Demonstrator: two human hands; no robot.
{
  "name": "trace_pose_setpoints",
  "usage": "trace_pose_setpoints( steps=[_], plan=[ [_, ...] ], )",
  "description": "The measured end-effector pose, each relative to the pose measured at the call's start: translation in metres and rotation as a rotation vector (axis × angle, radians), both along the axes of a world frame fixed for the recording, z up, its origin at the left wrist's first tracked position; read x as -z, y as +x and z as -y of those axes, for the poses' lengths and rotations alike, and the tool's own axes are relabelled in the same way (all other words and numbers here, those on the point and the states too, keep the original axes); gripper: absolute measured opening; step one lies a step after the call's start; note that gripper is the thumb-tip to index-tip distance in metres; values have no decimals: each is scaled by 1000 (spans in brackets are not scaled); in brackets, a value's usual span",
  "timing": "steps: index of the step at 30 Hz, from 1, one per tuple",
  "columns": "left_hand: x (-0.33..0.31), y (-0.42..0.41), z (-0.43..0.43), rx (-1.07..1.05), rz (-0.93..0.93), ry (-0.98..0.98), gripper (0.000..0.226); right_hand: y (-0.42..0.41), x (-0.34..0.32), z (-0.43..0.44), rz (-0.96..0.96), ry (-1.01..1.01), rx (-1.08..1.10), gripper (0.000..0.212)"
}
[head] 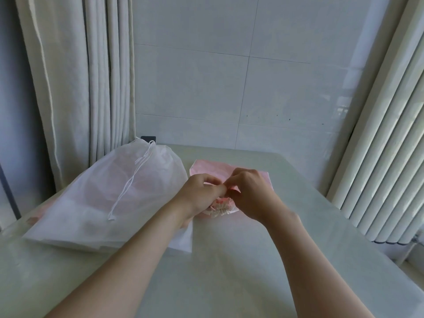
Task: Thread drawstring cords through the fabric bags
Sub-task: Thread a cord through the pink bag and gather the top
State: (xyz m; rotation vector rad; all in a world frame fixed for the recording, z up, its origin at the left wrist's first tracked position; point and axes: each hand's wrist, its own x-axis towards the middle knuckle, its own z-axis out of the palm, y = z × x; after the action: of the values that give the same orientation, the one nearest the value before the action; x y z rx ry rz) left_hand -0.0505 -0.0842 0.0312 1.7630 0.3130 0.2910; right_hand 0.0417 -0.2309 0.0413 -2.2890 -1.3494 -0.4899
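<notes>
Head view: pink bag [206, 168] flat on table [309, 214], frame centre, mouth toward the camera and bunched up. left hand [202, 195] and right hand [251, 195] are together at that mouth, fingertips meeting, both pinching the gathered hem. Can't tell if a cord end sits between them, too small. White mesh bag [103, 203] left of centre, white cord [127, 187] already in and lying across it. Looks like the cord is mid-feed through the pink casing. Hold the bunch fixed with left, push the tip in short bites with right, slide gathers back, keep the tail out
</notes>
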Motion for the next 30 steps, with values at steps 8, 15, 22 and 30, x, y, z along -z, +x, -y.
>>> trace_pose_setpoints(
  steps=[8,15,22,30],
  plan=[
    [16,8,-8,-180,293,592,32,2,2,-6,-133,96,119,16],
    [23,12,-9,-168,483,762,25,-3,2,-5,-564,227,51,24],
    [21,12,-5,-153,429,647,9,0,7,-8,-782,411,21,22],
    [-24,-12,-8,43,524,-422,21,14,15,-3,-799,527,120,36]
  ],
)
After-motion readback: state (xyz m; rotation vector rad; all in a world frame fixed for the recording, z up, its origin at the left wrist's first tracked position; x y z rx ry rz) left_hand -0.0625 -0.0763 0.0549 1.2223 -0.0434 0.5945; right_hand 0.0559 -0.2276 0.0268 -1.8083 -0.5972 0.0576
